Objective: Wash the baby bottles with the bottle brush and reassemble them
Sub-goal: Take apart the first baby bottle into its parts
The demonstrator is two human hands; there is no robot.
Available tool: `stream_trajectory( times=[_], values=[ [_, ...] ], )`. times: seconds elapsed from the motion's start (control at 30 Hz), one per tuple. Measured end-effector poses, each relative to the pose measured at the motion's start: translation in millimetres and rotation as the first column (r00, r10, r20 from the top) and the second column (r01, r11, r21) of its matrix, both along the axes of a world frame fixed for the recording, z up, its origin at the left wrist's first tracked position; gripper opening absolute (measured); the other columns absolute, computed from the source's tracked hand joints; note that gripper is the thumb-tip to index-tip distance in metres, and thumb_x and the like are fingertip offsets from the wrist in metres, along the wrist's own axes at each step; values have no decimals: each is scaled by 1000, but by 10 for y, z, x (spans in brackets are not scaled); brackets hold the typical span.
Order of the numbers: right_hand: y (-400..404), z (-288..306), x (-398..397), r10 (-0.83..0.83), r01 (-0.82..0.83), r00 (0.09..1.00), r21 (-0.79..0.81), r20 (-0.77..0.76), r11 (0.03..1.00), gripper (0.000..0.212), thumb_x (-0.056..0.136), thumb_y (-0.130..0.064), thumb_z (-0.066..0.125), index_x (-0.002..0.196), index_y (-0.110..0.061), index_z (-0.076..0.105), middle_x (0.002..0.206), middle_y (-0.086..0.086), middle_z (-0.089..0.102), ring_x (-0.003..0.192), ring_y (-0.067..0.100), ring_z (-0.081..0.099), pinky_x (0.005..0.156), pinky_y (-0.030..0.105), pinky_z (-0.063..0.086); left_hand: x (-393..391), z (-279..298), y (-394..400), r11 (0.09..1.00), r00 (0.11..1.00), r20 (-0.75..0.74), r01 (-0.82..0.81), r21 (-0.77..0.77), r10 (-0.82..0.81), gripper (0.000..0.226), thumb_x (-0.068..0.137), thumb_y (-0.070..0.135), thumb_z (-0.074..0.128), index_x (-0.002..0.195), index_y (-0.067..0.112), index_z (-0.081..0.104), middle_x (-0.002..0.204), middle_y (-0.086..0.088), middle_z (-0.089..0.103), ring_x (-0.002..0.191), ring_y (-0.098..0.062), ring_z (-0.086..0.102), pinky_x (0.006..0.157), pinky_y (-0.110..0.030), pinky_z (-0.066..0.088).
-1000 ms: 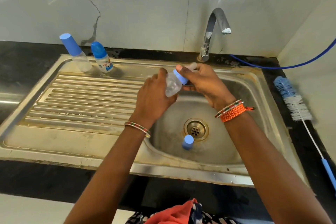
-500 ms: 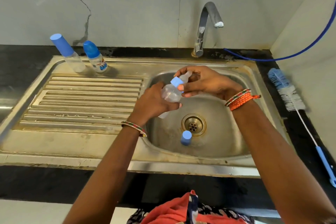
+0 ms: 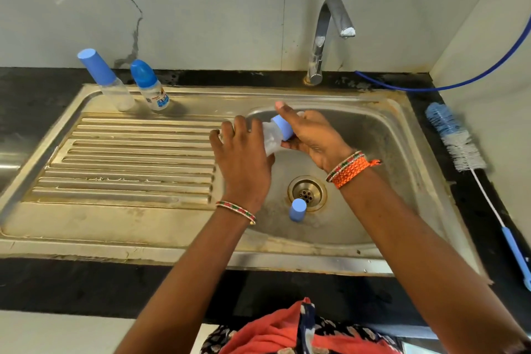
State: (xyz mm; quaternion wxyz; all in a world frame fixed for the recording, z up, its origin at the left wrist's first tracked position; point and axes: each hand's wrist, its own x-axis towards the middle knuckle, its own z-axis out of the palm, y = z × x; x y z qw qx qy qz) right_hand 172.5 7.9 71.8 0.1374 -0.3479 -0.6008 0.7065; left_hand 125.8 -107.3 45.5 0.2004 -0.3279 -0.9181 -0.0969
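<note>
A worn stainless-steel sink with a ribbed drainboard fills the view, a blue-and-white bristled bottle brush lying on the black counter to its right. Over the basin, the left hand wraps the body of a clear plastic baby bottle while the right hand grips its blue collar. Two blue-capped bottles stand at the drainboard's back, and a small blue cap sits beside the drain.

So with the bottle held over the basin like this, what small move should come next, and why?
Probably twisting the blue collar off the clear bottle. The right hand grips the collar and the left hand holds the body. The blue cap already lies by the drain, and the bottle brush lies untouched on the counter.
</note>
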Motion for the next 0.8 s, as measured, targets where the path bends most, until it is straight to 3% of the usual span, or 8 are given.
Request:
stream_trajectory(
  times=[0.17, 0.27, 0.37, 0.43, 0.53, 0.63, 0.7, 0.8],
  values=[
    [161, -63, 60, 28, -28, 1000, 11, -2, 1000, 27, 80, -10, 72, 100, -7, 55, 102, 17, 62, 89, 21, 63, 77, 32, 56, -117, -62, 7, 989, 899, 414, 117, 96, -146, 49, 65, 39, 79, 105, 15, 62, 102, -8, 58, 99, -28, 51, 82, -35, 37],
    [290, -71, 168, 144, -167, 980, -183, -134, 969, 23, 85, 4, 60, 105, -6, 52, 102, 15, 66, 85, 18, 69, 73, 28, 58, -286, 14, -27, 945, 295, 898, 126, 302, -326, 39, 69, 35, 82, 98, 14, 66, 86, 2, 64, 83, -15, 60, 73, -23, 46],
    [398, -138, 252, 114, -223, 946, -357, -302, 907, 25, 86, 3, 51, 111, -2, 51, 97, 10, 71, 88, 18, 70, 76, 29, 58, -399, -56, -103, 887, -223, 877, 88, 452, -425, 28, 76, 26, 72, 102, 16, 65, 90, 1, 67, 85, -12, 63, 79, -25, 51],
    [472, -224, 271, -6, -188, 925, -472, -379, 862, 24, 83, -1, 52, 107, -2, 55, 95, 11, 71, 91, 21, 69, 83, 34, 57, -441, -147, -122, 860, -376, 794, -16, 510, -477, 33, 70, 24, 70, 102, 16, 64, 89, 4, 70, 85, -8, 66, 78, -22, 54],
    [548, -431, 239, -206, 56, 960, -593, -189, 803, 17, 87, 0, 41, 83, -6, 56, 75, 10, 67, 75, 21, 65, 73, 33, 56, -466, -363, -74, 856, -201, 838, -4, 518, -508, 30, 76, 7, 71, 104, 15, 62, 93, 3, 69, 90, -10, 64, 82, -24, 53],
    [537, -817, 223, -202, 224, 974, -301, 102, 927, 23, 79, -3, 39, 58, -8, 47, 48, 4, 50, 45, 17, 50, 46, 20, 43, -491, -660, 41, 890, 71, 888, 25, 454, -455, 51, 68, -2, 80, 113, 10, 61, 105, -5, 65, 96, -15, 59, 89, -32, 49],
    [474, -1139, 273, -13, -25, 950, 119, 313, 993, 22, 79, -7, 53, 58, -7, 56, 47, 2, 54, 44, 13, 51, 48, 19, 42, -479, -812, 85, 903, 194, 882, 45, 428, -428, 68, 58, -4, 85, 119, 2, 57, 108, -7, 62, 98, -16, 56, 92, -33, 46],
    [328, -1427, 339, 284, -570, 717, 301, 636, 764, 5, 75, -19, 67, 80, -17, 67, 79, 2, 64, 67, 18, 57, 58, 22, 44, -480, -1053, 211, 931, 293, 883, 126, 344, -366, 73, 49, 1, 87, 116, 3, 58, 104, -6, 61, 98, -20, 56, 91, -32, 44]
  ],
)
